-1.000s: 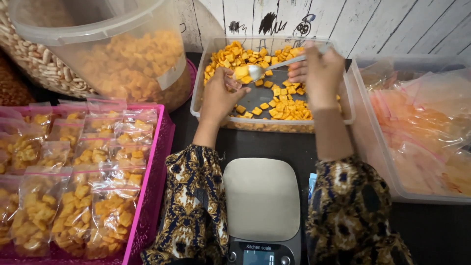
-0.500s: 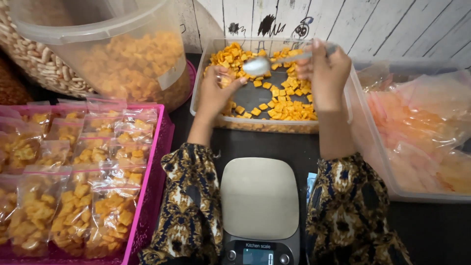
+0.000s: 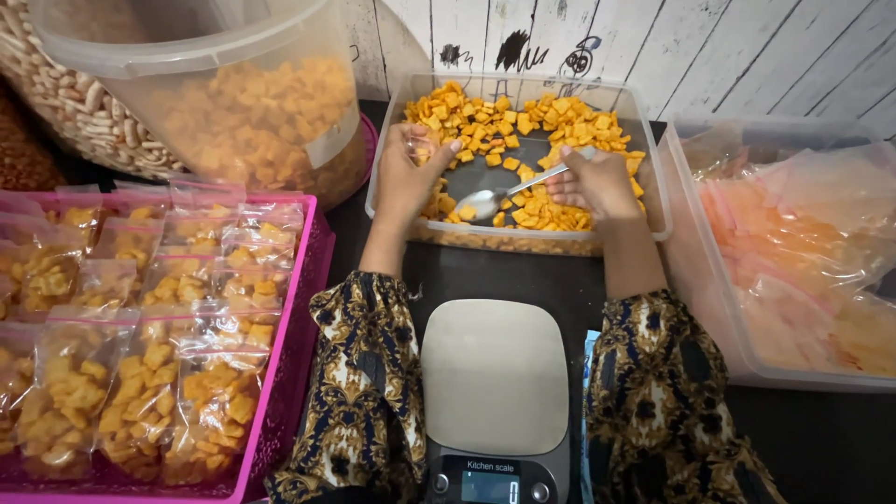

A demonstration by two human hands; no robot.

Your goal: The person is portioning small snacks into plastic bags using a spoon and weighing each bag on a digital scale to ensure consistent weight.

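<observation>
A spoon is gripped by the right hand over the tub; a small bag is pinched by the left hand and is best kept open beside the bowl.

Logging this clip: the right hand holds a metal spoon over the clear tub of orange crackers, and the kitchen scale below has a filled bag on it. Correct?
Not quite. In the head view the right hand does hold the spoon over the tub of crackers, but the scale platform is bare.
</observation>
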